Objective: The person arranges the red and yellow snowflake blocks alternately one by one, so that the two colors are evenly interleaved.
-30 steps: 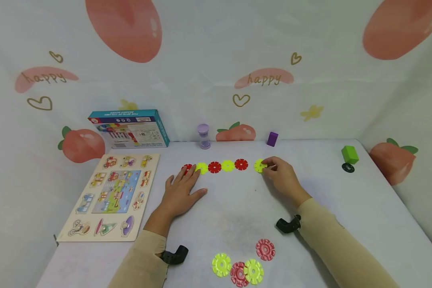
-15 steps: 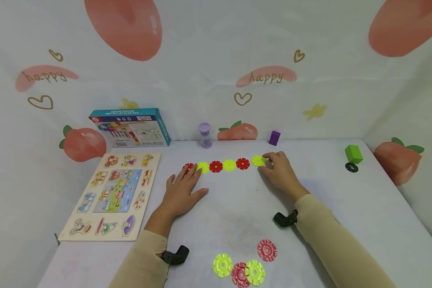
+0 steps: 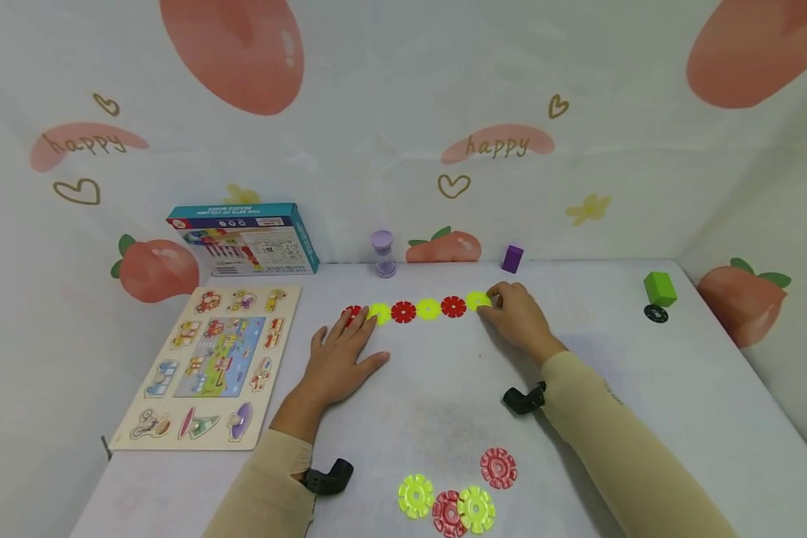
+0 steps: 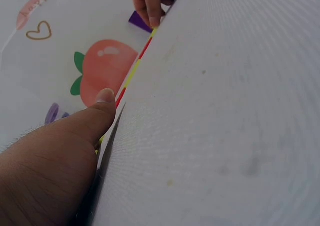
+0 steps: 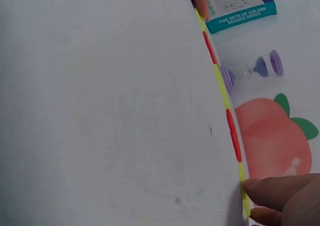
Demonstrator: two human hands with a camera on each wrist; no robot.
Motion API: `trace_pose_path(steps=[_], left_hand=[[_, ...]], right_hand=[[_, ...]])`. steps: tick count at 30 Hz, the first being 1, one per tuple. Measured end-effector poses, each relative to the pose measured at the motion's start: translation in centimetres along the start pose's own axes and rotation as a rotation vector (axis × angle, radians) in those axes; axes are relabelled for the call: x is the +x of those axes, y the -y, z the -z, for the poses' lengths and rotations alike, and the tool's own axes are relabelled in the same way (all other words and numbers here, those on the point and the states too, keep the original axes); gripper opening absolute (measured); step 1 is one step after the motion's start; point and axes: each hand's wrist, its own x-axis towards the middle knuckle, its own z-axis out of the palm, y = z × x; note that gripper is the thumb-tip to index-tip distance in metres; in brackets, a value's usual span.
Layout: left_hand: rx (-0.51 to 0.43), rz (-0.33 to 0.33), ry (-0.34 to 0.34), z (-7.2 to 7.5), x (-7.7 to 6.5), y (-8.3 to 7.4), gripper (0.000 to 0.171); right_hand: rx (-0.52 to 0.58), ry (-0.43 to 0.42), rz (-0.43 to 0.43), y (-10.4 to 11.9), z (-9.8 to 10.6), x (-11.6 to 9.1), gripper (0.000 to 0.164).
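Note:
A row of red and yellow-green notched plastic discs lies across the far part of the table. In the head view my left hand (image 3: 338,364) lies with spread fingers on the leftmost red disc (image 3: 351,312) and the edge of the yellow disc (image 3: 379,313) beside it. At the row's right end my right hand (image 3: 516,317) pinches a yellow disc (image 3: 476,300), close beside a red disc (image 3: 453,306). In the right wrist view, thumb and finger hold that yellow disc (image 5: 243,173) at its edge. Left fingertips partly hide the leftmost discs.
Near the front edge lie loose discs, including a red disc (image 3: 498,468) and a yellow disc (image 3: 415,496). A wooden puzzle board (image 3: 205,373) is at left, a box (image 3: 242,243) behind it. An hourglass (image 3: 384,254), purple block (image 3: 512,258) and green block (image 3: 660,288) stand farther back.
My right hand has moved left with the yellow disc, narrowing the gap to the red disc beside it. The left hand stays in place on the row.

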Motion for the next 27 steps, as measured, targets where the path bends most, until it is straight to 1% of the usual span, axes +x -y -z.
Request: trace_pose_path(steps=[4,9,12,21,27], left_hand=[[-0.004,-0.004,0.006,0.07,-0.01,-0.06,0.08],[-0.004,-0.004,0.003,0.11,-0.03,-0.08,0.08],[0.0,-0.002,0.001,0.07,-0.04,-0.04,0.08],[0.004,0.008,0.009,0.04,-0.09,0.01,0.08],[0.0,0.009,0.013,0.09,-0.09,-0.01,0.08]], right_hand=[[-0.005,-0.005,0.002,0.12,-0.09,-0.02,0.045],[-0.023,0.012,0.023,0.05,-0.04,-0.08,0.046],[-0.018,0.014,0.019,-0.03,-0.02,-0.03,0.041],[-0.009,-0.009,-0.01,0.34,-0.09,-0.07,0.038],[-0.042,-0.037,-0.027,0.62,-0.35,-0.17,0.04]])
